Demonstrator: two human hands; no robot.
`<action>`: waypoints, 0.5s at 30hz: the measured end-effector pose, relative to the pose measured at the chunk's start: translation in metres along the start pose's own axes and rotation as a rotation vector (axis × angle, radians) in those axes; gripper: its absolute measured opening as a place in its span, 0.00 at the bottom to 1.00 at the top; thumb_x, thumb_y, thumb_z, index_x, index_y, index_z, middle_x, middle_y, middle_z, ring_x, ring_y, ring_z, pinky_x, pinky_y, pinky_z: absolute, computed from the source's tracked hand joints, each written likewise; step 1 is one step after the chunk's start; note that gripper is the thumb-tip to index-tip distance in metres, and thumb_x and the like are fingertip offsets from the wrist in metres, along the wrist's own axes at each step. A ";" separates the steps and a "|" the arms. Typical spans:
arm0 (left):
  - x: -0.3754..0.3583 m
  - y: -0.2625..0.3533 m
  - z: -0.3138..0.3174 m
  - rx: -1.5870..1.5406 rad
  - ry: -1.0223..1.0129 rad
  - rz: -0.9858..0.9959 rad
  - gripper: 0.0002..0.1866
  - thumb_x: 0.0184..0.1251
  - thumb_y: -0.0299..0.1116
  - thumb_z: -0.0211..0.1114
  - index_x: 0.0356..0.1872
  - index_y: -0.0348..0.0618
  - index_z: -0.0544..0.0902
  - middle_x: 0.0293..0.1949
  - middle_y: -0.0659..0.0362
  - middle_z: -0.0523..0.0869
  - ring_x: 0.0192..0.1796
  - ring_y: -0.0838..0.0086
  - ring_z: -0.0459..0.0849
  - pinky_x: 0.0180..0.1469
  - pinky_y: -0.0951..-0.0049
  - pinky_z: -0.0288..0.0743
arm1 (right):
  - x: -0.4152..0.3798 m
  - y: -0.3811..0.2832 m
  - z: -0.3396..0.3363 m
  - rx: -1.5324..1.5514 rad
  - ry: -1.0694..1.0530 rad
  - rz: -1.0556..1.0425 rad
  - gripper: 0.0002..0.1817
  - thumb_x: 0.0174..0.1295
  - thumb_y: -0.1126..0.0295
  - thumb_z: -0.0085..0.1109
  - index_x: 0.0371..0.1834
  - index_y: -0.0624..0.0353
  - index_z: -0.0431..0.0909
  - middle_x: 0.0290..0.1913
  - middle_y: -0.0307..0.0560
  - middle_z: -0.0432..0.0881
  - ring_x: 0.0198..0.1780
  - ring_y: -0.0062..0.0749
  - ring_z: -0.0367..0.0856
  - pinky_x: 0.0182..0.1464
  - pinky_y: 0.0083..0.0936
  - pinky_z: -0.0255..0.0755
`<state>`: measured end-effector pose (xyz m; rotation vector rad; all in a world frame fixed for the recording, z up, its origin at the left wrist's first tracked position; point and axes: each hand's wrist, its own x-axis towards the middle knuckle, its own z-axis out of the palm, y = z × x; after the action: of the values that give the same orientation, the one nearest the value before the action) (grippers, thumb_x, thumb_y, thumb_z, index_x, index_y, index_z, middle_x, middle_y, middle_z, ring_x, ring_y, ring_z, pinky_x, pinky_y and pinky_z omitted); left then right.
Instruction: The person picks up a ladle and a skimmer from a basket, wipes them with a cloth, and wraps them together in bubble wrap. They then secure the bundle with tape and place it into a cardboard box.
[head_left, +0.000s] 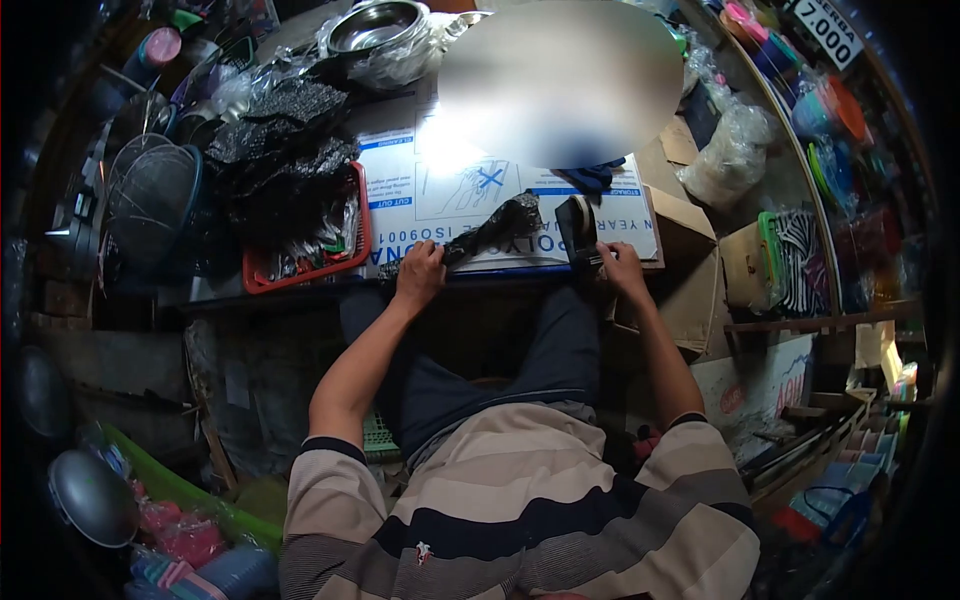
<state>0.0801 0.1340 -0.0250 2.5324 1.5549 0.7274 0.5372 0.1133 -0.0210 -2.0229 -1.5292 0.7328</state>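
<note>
My left hand is closed on the near end of a twisted black plastic wrap, which lies slantwise over a white board with blue print. At the board's right part stands a black tape dispenser with a roll in it. My right hand is closed at the dispenser's lower right side, its fingertips pinched on the black handle part. Just beyond the dispenser lies a dark blue cloth-like item.
A red basket of small packed items stands left, beside crumpled black plastic. Metal bowls sit at the back. Cardboard boxes and shelved goods are on the right. A blurred area covers the far side.
</note>
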 end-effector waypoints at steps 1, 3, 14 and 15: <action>0.002 0.003 -0.007 -0.033 -0.023 -0.027 0.11 0.63 0.26 0.72 0.47 0.38 0.90 0.43 0.51 0.86 0.50 0.54 0.87 0.52 0.52 0.82 | 0.004 0.003 0.006 -0.031 0.071 -0.119 0.28 0.75 0.48 0.67 0.48 0.70 0.91 0.44 0.62 0.91 0.48 0.49 0.89 0.55 0.39 0.79; 0.003 0.001 -0.008 -0.074 -0.042 -0.058 0.12 0.63 0.27 0.74 0.48 0.40 0.91 0.44 0.50 0.86 0.51 0.54 0.86 0.53 0.53 0.82 | 0.009 0.005 0.004 0.026 -0.017 -0.039 0.27 0.75 0.49 0.67 0.47 0.70 0.91 0.40 0.58 0.91 0.43 0.44 0.89 0.50 0.37 0.80; -0.001 0.001 -0.004 -0.150 0.017 -0.154 0.09 0.67 0.27 0.74 0.46 0.42 0.93 0.46 0.50 0.91 0.54 0.50 0.88 0.58 0.52 0.80 | -0.017 -0.027 -0.015 0.495 -0.082 0.318 0.23 0.75 0.51 0.71 0.39 0.65 0.89 0.27 0.35 0.83 0.24 0.20 0.78 0.29 0.25 0.71; 0.001 0.002 -0.004 -0.155 0.010 -0.145 0.09 0.67 0.27 0.74 0.46 0.42 0.93 0.46 0.50 0.91 0.54 0.50 0.88 0.58 0.52 0.80 | -0.021 -0.025 -0.017 0.400 -0.069 0.309 0.22 0.75 0.51 0.71 0.39 0.65 0.89 0.27 0.35 0.83 0.25 0.20 0.77 0.30 0.25 0.70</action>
<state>0.0800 0.1328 -0.0204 2.2835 1.5984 0.8087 0.5261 0.0976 0.0105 -1.9534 -1.0077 1.1380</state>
